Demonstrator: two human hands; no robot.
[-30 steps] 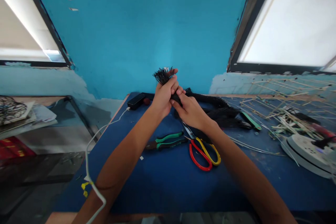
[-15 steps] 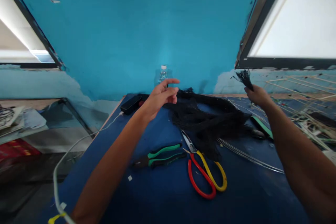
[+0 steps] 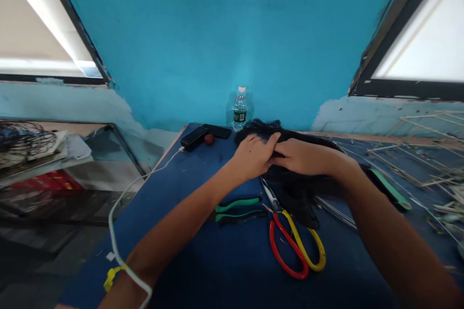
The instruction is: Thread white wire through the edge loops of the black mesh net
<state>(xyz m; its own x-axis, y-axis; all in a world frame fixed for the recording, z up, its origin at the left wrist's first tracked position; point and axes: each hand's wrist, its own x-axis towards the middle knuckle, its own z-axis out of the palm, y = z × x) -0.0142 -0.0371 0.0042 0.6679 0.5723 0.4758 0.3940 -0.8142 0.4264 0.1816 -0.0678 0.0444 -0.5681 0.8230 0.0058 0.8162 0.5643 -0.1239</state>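
Far L: white cable [image 3: 113, 217] runs up the desk [image 3: 217, 260] to a black device [image 3: 194, 139]. Moving R, green-handled pliers [image 3: 237, 203] lie near side, clear bottle [image 3: 239, 111] stands by the far wall. Now centre: L hand [image 3: 252, 154] is over the black strands [image 3: 300, 198], fingers bunched; R hand [image 3: 302, 154] meets it from the R, fingertips together. Grip's narrow on both, but can't tell if any strands are pinched, b/c the hands hide it. Strand pile sits centre-R, far side of the desk, a tail hanging down nr the red-and-yellow scissors [image 3: 276, 206]. Further R, a green cutter [image 3: 391, 188] pokes out past the R forearm.

Handling, my guess: light, soft, floppy, prob. a bit slippery, tangles easily, not fragile. Best hold is a full pinch round a gathered bunch, not single loose ends.

Vs. half a sec ago: R hand's back from far R, where it held a tuft up; tuft's not visible now. L hand's down from mid-air, and the bottle's in fuller view.
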